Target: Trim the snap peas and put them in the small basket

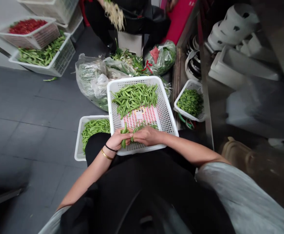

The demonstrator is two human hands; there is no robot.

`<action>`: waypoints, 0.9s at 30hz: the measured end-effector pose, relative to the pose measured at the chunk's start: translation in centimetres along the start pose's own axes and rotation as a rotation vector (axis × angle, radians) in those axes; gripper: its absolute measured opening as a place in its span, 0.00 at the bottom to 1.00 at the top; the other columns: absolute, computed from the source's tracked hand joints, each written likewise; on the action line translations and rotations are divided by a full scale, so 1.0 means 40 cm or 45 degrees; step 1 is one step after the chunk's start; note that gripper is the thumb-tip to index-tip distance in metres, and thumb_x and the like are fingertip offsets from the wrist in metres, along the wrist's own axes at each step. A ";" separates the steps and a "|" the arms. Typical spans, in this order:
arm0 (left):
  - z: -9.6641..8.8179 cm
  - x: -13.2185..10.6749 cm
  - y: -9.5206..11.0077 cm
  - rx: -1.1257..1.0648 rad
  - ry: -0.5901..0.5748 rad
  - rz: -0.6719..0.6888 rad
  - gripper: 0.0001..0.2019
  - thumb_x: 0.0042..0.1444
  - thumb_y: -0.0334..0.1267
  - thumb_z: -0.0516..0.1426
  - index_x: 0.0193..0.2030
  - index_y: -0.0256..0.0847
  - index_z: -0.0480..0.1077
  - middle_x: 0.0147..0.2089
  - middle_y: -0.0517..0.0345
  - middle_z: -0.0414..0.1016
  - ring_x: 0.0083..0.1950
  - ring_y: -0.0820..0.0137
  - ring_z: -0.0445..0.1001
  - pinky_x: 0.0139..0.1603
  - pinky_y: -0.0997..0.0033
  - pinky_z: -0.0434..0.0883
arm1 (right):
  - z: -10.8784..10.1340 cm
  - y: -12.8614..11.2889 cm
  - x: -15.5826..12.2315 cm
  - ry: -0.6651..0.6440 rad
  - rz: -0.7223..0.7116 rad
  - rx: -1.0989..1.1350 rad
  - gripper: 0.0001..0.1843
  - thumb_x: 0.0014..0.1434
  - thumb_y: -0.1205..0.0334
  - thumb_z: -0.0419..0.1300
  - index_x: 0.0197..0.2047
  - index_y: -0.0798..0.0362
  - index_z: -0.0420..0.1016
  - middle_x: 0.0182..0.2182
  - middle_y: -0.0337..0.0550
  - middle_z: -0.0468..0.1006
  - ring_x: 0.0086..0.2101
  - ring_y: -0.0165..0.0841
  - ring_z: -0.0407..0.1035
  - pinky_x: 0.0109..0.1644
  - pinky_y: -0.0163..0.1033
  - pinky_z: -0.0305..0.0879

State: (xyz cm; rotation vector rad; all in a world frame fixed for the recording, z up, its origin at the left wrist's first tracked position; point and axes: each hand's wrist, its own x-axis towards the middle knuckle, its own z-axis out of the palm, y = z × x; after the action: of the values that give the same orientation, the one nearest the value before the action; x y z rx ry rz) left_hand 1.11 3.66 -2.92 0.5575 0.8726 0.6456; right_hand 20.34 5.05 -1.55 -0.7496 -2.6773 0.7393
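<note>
We look down at our lap, where a large white basket (168, 112) rests across our knees. Its far half holds a loose pile of pods (135, 97), while the near half is mostly bare mesh with something red showing through. Our left hand (117, 139) and right hand (148, 136) meet over the near rim of this basket, fingertips touching. Both are closed on 1 green pod (124, 137), which stands roughly upright between them; the left grips its lower part and the right pinches near its top. A few more pods lie just beyond our right hand's fingers. On our left wrist sit a black band (110, 148) and a gold bangle (106, 155). On the floor to our left, partly tucked under the big basket, a second white basket (79, 146) holds more green pods (95, 126). To the right, a small white basket (193, 83) on a metal ledge is filled with dark green trimmings (190, 102). Beyond the big basket lie clear plastic bags (90, 76) of greens. At the far left, 2 mesh baskets are stacked: the upper basket (43, 37) holds red chillies (26, 26), the lower basket (61, 60) long green beans (38, 54). At the top another person sits handling a bundle of pale sprouts (114, 14).
</note>
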 end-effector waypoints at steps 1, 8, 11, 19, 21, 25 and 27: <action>-0.003 -0.009 0.005 -0.001 -0.024 -0.019 0.14 0.36 0.34 0.68 0.30 0.34 0.69 0.16 0.61 0.67 0.14 0.79 0.59 0.13 0.79 0.59 | -0.022 0.016 -0.007 0.036 0.042 0.095 0.16 0.64 0.60 0.47 0.30 0.55 0.70 0.24 0.37 0.72 0.25 0.25 0.63 0.31 0.30 0.56; -0.009 -0.020 0.032 0.058 -0.030 -0.034 0.12 0.39 0.34 0.66 0.29 0.33 0.69 0.19 0.56 0.69 0.14 0.81 0.57 0.13 0.80 0.57 | -0.105 0.070 -0.052 0.371 0.521 -0.084 0.16 0.60 0.54 0.54 0.45 0.57 0.70 0.38 0.48 0.74 0.33 0.31 0.67 0.36 0.35 0.60; 0.002 -0.009 0.036 0.214 -0.042 -0.043 0.13 0.41 0.39 0.65 0.31 0.33 0.69 0.20 0.57 0.70 0.14 0.81 0.56 0.14 0.78 0.56 | -0.065 0.026 -0.025 0.120 0.294 -0.321 0.17 0.62 0.56 0.53 0.48 0.57 0.70 0.42 0.53 0.74 0.37 0.34 0.68 0.35 0.36 0.60; 0.050 -0.041 0.061 1.402 -0.183 0.690 0.07 0.49 0.37 0.61 0.25 0.38 0.69 0.24 0.59 0.71 0.26 0.74 0.68 0.29 0.75 0.65 | -0.075 0.038 0.014 -0.441 0.005 0.472 0.15 0.62 0.58 0.51 0.30 0.56 0.73 0.20 0.38 0.73 0.23 0.26 0.64 0.30 0.31 0.56; 0.055 -0.047 0.059 1.266 -0.101 0.805 0.03 0.50 0.34 0.60 0.29 0.38 0.71 0.26 0.57 0.73 0.26 0.74 0.69 0.29 0.75 0.66 | -0.071 0.046 0.011 -0.323 0.081 0.943 0.19 0.64 0.53 0.48 0.34 0.57 0.74 0.18 0.35 0.71 0.21 0.25 0.64 0.29 0.31 0.59; 0.022 -0.032 0.061 0.479 0.359 0.909 0.04 0.51 0.35 0.60 0.33 0.37 0.71 0.22 0.60 0.71 0.18 0.78 0.63 0.19 0.77 0.61 | -0.033 0.071 0.002 -0.028 0.369 1.129 0.23 0.65 0.50 0.44 0.40 0.58 0.74 0.20 0.37 0.72 0.22 0.26 0.67 0.31 0.32 0.62; -0.012 -0.020 0.075 0.095 0.439 0.878 0.05 0.50 0.35 0.60 0.31 0.37 0.70 0.22 0.59 0.71 0.17 0.78 0.62 0.15 0.79 0.58 | -0.020 0.106 0.000 -0.262 0.463 0.814 0.18 0.60 0.50 0.53 0.37 0.57 0.76 0.22 0.39 0.75 0.25 0.28 0.69 0.33 0.33 0.62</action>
State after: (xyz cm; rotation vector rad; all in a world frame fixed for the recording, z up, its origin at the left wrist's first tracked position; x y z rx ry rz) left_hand -0.52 5.21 -0.74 0.8396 1.0292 1.3694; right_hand 22.38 8.50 -3.15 -1.0163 -2.2452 1.7301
